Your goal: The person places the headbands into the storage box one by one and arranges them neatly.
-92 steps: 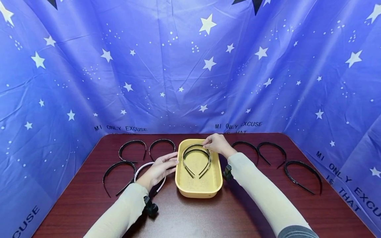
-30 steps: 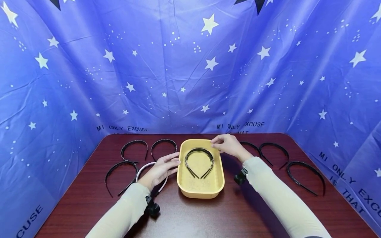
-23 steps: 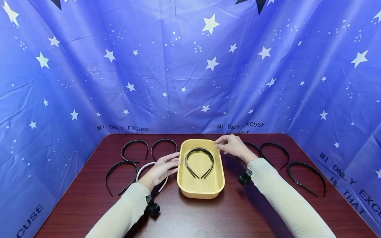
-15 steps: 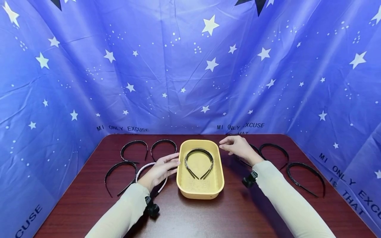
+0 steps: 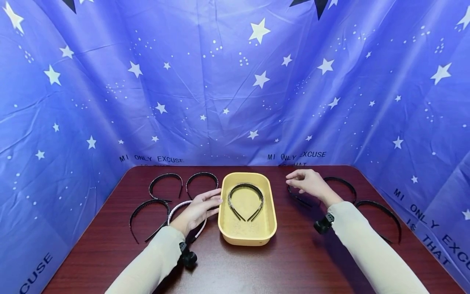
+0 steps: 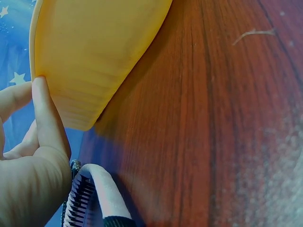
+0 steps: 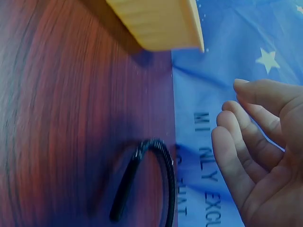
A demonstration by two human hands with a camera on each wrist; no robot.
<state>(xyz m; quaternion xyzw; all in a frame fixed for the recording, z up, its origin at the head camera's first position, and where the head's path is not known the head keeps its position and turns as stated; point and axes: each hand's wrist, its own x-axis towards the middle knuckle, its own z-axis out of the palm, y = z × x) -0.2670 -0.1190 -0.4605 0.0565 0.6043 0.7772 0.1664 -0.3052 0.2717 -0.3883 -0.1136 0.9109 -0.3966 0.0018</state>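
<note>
My left hand [image 5: 196, 208] rests its fingertips against the left side of a yellow plastic bin [image 5: 247, 241]; in the left wrist view the thumb [image 6: 47, 113] touches the outer wall just under the rim. Inside the bin lie toothed dark headbands [image 5: 245, 185] nested together, their ends pointing toward me. My right hand [image 5: 312, 185] hovers right of the bin with loosely bent fingers and nothing in them. Below it is a black headband [image 5: 302, 200], partly hidden by the hand; the right wrist view shows this black headband [image 7: 127, 187] standing apart from the fingers.
Left of the bin sit several headbands, among them a pink-and-white headband [image 5: 175, 210] partly behind my left hand and a dark headband [image 5: 148, 202]. More black headbands [image 5: 382, 207] lie at the right. A blue star-printed cloth [image 5: 235, 81] surrounds the dark red table [image 5: 242, 269].
My right hand has let go of a headband in the bin, which now lies nested with the other, and has moved right, over the nearest black headband. The left hand stays put.
</note>
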